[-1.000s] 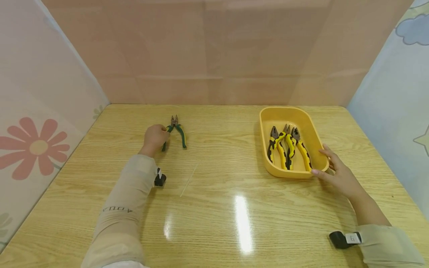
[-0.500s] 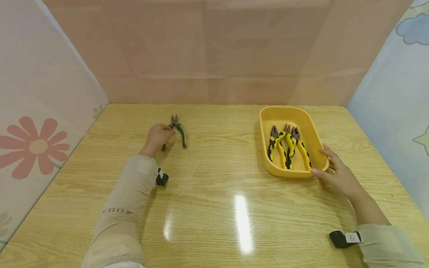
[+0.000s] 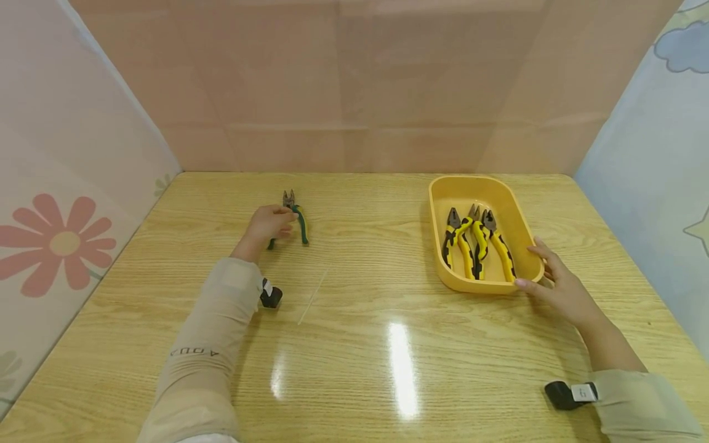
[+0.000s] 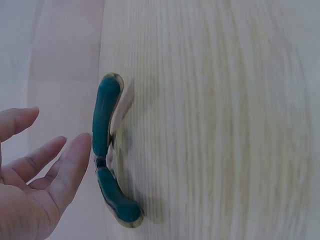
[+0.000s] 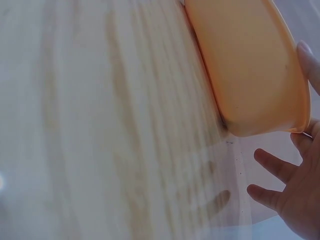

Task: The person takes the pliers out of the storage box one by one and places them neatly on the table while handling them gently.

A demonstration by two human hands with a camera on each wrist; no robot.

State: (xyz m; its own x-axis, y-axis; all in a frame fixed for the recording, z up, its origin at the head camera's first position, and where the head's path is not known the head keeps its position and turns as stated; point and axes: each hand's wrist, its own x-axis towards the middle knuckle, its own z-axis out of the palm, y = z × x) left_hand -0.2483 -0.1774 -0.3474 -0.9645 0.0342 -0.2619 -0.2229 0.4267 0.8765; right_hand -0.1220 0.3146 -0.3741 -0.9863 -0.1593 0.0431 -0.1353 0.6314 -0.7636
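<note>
Diagonal pliers with green handles point(image 3: 301, 224) lie spread apart on the table at the left, their metal jaws pointing to the back wall. My left hand point(image 3: 268, 224) is over them with fingers extended, covering part of the left handle. Seen from the left wrist, the fingertips point(image 4: 82, 140) come right up to a green handle point(image 4: 103, 110), the thumb well apart. At the right, my right hand point(image 3: 559, 289) holds the near right corner of a yellow plastic bin point(image 3: 520, 209) between thumb and forefinger. Its other fingers point(image 5: 272, 165) spread free beside the bin wall.
Inside the bin are several pliers point(image 3: 479, 246) with yellow and black handles. A thin pale strip point(image 3: 312, 298) lies on the wooden table point(image 3: 360, 344). Cloth screens close off the table's back point(image 3: 354, 92) and both sides.
My left hand has shifted slightly right, from beside the left handle to over the middle of the green-handled pliers. The pliers, the right hand and the bin stay in place.
</note>
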